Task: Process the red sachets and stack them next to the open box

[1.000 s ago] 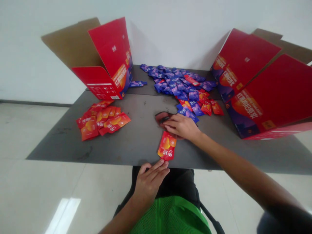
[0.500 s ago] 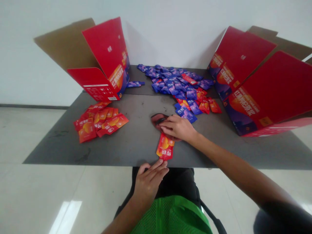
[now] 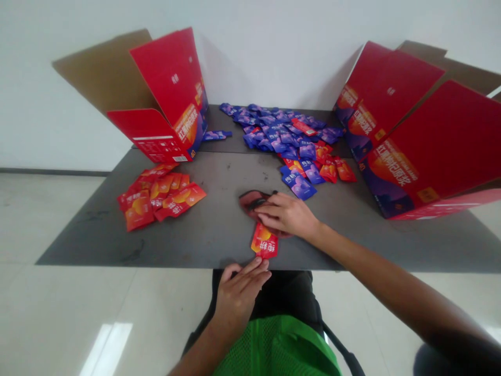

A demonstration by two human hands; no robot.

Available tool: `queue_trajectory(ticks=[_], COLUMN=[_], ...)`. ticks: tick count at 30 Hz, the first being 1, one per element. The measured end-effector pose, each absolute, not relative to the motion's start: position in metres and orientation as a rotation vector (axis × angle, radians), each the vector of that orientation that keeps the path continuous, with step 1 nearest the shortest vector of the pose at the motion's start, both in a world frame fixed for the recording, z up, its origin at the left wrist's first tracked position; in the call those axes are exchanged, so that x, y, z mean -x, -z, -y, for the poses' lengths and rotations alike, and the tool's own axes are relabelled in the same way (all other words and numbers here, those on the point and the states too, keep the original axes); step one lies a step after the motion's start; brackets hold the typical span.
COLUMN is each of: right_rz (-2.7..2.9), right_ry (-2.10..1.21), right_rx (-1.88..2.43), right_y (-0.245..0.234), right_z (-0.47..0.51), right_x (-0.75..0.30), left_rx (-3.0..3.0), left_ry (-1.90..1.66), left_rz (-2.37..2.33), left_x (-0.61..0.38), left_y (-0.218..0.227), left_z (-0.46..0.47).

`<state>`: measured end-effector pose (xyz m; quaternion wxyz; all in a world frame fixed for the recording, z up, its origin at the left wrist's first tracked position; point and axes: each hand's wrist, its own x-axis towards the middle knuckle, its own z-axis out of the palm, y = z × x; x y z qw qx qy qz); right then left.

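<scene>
A red pouch (image 3: 264, 243) with an orange print lies flat near the table's front edge. Its narrow end points toward me, and my left hand (image 3: 239, 289) presses that end with outstretched fingertips. The thumb of this hand stands apart from the other fingers. Over the pouch's far part my right hand (image 3: 287, 215) is closed on a reddish-brown cloth (image 3: 248, 200), which shows a dark patch near the fingers. The cloth hides the far end of the pouch.
Red pouches (image 3: 160, 196) lie in a heap on the left. Farther back is a pile of purple pouches (image 3: 279, 130) with several red ones among it. Open red cartons stand at left (image 3: 164, 99) and right (image 3: 410, 136) on the grey table (image 3: 219, 219).
My right hand and the cloth have slid toward me along the red pouch, covering more of it. My left hand has stayed at the pouch's near end.
</scene>
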<state>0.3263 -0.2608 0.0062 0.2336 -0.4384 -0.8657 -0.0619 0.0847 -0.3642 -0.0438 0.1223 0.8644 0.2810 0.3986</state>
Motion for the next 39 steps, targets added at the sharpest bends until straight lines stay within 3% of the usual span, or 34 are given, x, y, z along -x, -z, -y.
queue_trajectory(ticks=[5,11,15,19,23,27,32,35,39], right_rz=[2.295,2.432,2.356,2.329,2.227,2.368,2.313,2.296,2.238], right_ry=[0.325,0.067,0.071,0.282,0.254,0.088,0.101,0.222,0.209], right_rx=[1.266,0.941,1.13,1.289,1.181,0.962,1.211,1.339,1.244], right_y=[-0.031,-0.016,0.0,-0.015,-0.033,-0.017,0.001,-0.013,-0.031], right_z=[0.247,0.318,0.281,0.234,0.267,0.311,0.265,0.237,0.27], right_x=[-0.337,-0.291,-0.314,-0.344,-0.324,-0.294,-0.319,-0.34,-0.323], left_rx=[-2.543,-2.529,-2.569,-2.602,-2.594,-2.562,-2.587,-2.597,-2.59], left_ry=[-1.147,-1.136,-1.075,-1.086,-1.091,-1.111,-1.078,-1.095,-1.107], left_rz=[-0.809,-0.833,-0.81,-0.808,-0.813,-0.839,-0.816,-0.82,-0.832], left_x=[-0.084,-0.083,-0.081,-0.081,-0.083,-0.083,-0.083,-0.084,-0.085], left_y=[0.043,0.044,0.042,0.039,0.039,0.04,0.037,0.036,0.037], left_z=[0.363,0.364,0.363,0.362,0.363,0.364,0.362,0.362,0.363])
